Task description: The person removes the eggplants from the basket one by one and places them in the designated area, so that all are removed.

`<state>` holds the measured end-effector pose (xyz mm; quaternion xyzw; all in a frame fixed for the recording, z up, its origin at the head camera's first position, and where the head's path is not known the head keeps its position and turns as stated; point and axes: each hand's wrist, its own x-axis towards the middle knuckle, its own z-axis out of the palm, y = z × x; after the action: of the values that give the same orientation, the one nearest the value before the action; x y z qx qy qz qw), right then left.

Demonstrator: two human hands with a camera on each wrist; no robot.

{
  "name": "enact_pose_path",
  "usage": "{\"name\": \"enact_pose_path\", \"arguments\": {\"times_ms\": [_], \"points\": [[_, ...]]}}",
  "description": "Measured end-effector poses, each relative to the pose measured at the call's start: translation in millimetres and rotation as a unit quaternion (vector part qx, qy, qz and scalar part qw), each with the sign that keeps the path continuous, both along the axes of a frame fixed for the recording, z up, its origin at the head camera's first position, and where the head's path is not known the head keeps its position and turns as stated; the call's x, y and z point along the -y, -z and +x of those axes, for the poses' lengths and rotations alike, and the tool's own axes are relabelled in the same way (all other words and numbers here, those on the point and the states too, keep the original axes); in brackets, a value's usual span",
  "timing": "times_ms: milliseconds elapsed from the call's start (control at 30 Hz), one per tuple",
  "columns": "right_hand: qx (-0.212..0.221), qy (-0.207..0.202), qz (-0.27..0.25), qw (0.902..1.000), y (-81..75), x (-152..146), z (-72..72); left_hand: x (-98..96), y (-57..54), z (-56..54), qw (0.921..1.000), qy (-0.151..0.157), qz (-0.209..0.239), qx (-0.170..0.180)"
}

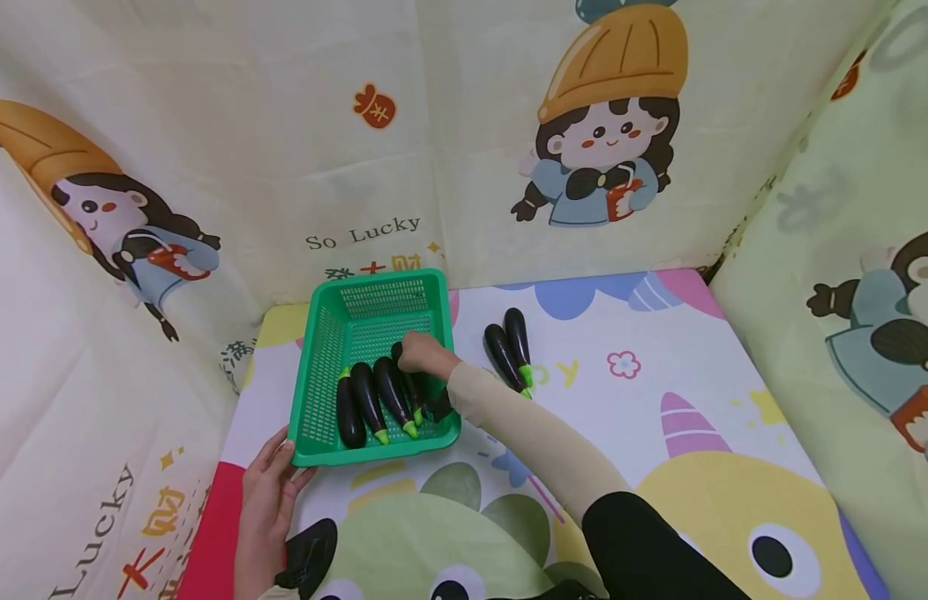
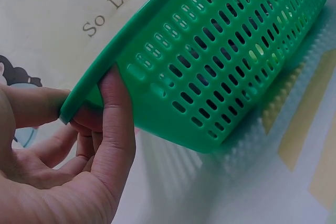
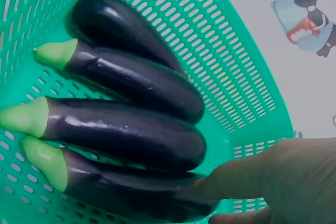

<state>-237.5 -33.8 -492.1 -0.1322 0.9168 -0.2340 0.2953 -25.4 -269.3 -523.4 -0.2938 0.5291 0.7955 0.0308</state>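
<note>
The green plastic basket (image 1: 305,375) stands on the table with several dark eggplants (image 1: 350,412) side by side in it, all with light green stem ends. At its near left corner my left hand (image 1: 267,492) pinches the rim, thumb on one side and fingers on the other, as the left wrist view shows. My right hand (image 1: 426,353) reaches into the basket and grips the blunt end of the rightmost eggplant (image 3: 142,190), which lies against its neighbour. Part of that eggplant is hidden by the hand and wrist.
Two more eggplants (image 1: 503,354) lie together on the patterned tablecloth (image 1: 584,417), right of the basket. Printed cloth walls (image 1: 479,208) rise behind and at both sides of the table. The basket's far edge stands close to the back cloth.
</note>
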Motion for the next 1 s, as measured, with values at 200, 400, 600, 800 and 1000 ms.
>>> {"name": "enact_pose_path", "arguments": {"times_ms": [200,400,600,800,1000], "points": [[-0.007,-0.005,-0.028,0.9996,-7.1,-6,2.2,0.1,-0.3,0.9,1.0,-0.001,0.005,-0.002],[-0.017,-0.009,-0.07,0.9974,-14.0,-15,9.6,-0.8,-1.4,1.6,1.0,0.001,0.003,-0.003],[0.028,0.038,-0.168,0.9847,-21.2,-27,22.1,-0.3,-3.9,1.4,1.0,0.006,-0.005,0.005],[0.144,0.079,-0.323,0.9321,-33.8,-49,26.6,2.6,-4.5,1.7,0.9999,0.014,-0.001,0.01],[0.161,0.057,-0.427,0.8882,-29.0,-81,18.6,1.7,-2.6,1.3,0.9998,0.014,0.0,0.011]]}}
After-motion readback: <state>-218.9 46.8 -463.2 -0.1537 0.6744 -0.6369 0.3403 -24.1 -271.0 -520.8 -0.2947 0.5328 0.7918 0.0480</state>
